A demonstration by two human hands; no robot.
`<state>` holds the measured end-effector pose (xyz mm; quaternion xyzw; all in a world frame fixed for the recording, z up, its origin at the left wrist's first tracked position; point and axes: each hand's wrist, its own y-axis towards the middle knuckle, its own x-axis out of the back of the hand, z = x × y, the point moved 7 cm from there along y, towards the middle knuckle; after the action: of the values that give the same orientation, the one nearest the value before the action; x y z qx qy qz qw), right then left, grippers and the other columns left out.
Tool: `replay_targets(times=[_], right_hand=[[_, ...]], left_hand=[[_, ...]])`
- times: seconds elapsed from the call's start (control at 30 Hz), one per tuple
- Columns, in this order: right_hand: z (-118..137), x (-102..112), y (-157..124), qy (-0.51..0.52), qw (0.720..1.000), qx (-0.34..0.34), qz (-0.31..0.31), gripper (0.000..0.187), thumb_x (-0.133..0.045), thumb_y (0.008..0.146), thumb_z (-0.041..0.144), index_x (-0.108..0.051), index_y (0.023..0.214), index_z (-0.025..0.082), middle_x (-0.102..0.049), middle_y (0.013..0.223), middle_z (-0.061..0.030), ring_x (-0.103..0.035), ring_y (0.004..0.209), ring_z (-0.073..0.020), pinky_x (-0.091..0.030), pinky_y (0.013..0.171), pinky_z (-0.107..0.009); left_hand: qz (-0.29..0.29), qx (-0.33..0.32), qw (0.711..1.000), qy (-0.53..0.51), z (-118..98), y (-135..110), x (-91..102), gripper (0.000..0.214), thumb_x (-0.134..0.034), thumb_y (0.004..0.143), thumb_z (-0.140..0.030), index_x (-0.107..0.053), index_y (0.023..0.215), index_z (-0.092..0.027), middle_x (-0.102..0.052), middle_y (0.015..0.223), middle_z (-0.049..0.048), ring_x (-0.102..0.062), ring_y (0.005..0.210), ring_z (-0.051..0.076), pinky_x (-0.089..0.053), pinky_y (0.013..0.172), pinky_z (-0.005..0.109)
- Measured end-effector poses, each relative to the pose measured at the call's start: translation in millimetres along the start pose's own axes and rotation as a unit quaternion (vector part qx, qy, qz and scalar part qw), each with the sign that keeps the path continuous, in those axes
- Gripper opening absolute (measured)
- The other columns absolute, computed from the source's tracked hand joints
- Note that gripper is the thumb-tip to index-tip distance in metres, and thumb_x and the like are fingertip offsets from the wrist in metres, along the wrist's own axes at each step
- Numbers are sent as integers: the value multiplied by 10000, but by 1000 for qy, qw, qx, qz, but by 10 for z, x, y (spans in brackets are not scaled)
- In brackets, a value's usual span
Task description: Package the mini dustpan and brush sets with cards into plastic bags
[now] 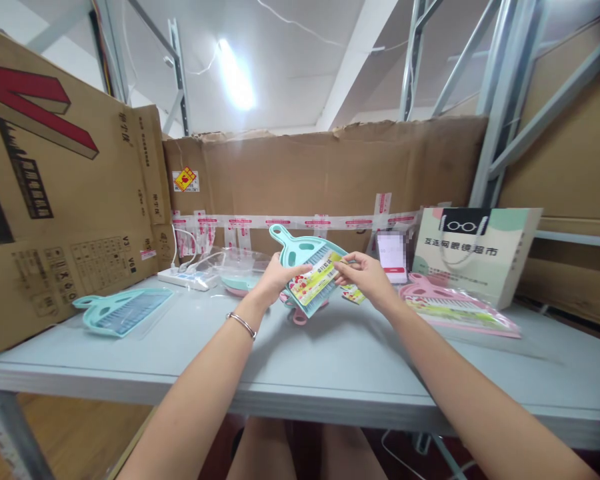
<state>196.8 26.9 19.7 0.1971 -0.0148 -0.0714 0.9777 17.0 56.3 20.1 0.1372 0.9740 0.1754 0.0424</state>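
My left hand is closed around a teal mini dustpan-and-brush set, holding it up over the middle of the grey table. A colourful printed label card lies across the set's front. My right hand pinches the right end of that card between thumb and fingers. Below the set, pink handles of another set peek out on the table.
A second teal set in clear wrap lies at the left. A wrapped pink set lies at the right, before a paper bag. A phone, a white power strip and cardboard walls ring the back.
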Motion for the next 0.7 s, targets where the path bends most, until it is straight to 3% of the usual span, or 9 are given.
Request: replay_targets(times=[0.1, 0.17, 0.2, 0.33, 0.4, 0.47, 0.5, 0.6, 0.7], right_hand=[[-10, 99, 4, -49, 996, 21, -73, 292, -724, 641, 339, -474, 711, 205, -548, 493, 47, -499, 425, -93, -420, 419, -206], [-42, 178, -18, -45, 989, 10, -140, 303, -711, 654, 360, -486, 789, 209, -560, 560, 44, -517, 486, -93, -429, 445, -195], [-85, 168, -26, -20, 990, -14, -140, 307, -702, 666, 365, -498, 835, 209, -584, 612, 31, -546, 537, -100, -454, 481, -197], [-243, -168, -61, 161, 978, -125, 48, 235, -655, 722, 256, -571, 929, 183, -673, 844, -37, -635, 732, -140, -530, 661, -254], [-275, -176, -60, 208, 967, -140, 45, 215, -653, 709, 164, -595, 916, 174, -685, 872, -39, -645, 743, -143, -538, 680, -258], [-329, -65, -28, 221, 964, -146, -19, 209, -647, 700, 107, -601, 893, 173, -692, 848, -27, -649, 717, -137, -544, 652, -249], [-356, -7, -9, 225, 962, -148, -47, 204, -639, 705, 93, -600, 888, 175, -694, 839, -24, -651, 712, -137, -547, 642, -247], [-415, 127, 54, 226, 960, -142, -87, 185, -615, 718, 77, -591, 870, 180, -698, 827, -27, -661, 726, -151, -561, 650, -265], [-430, 170, 99, 210, 966, -128, -79, 169, -625, 717, 97, -589, 858, 182, -699, 834, -33, -669, 753, -165, -569, 684, -286]], left_hand=[[-25, -13, 999, 19, -14, 1, 39, 698, -823, 484, -236, -513, 1104, -163, -632, 995, 79, -601, 911, 207, -461, 847, 369], [-42, -23, 999, 16, -28, -9, 44, 695, -818, 496, -231, -500, 1111, -166, -625, 1022, 83, -597, 926, 210, -461, 847, 365], [-48, -30, 998, 12, -36, -17, 33, 683, -812, 509, -238, -497, 1110, -168, -623, 1033, 85, -596, 931, 210, -462, 846, 360], [-27, -41, 999, 2, -34, -27, -89, 649, -795, 555, -293, -487, 1116, -183, -619, 1074, 87, -596, 947, 211, -466, 831, 339], [-10, -26, 999, 16, -1, 3, -88, 646, -764, 600, -367, -467, 1141, -179, -607, 1112, 111, -589, 973, 220, -458, 838, 338], [-36, -23, 997, 70, 13, 52, 70, 619, -681, 680, -458, -448, 1172, -165, -571, 1180, 154, -558, 1046, 239, -425, 886, 355], [-84, -42, 988, 121, -16, 71, 226, 589, -629, 719, -482, -450, 1181, -164, -543, 1224, 170, -521, 1108, 250, -387, 931, 370], [-170, -71, 921, 344, -60, 106, 645, 417, -664, 678, -435, -588, 1004, -185, -502, 1286, 180, -284, 1310, 330, -184, 1048, 476], [-157, 108, 886, 423, 260, 148, 983, 306, -725, 554, -481, -614, 618, -203, -626, 1084, 184, -256, 1299, 431, -149, 996, 587]])
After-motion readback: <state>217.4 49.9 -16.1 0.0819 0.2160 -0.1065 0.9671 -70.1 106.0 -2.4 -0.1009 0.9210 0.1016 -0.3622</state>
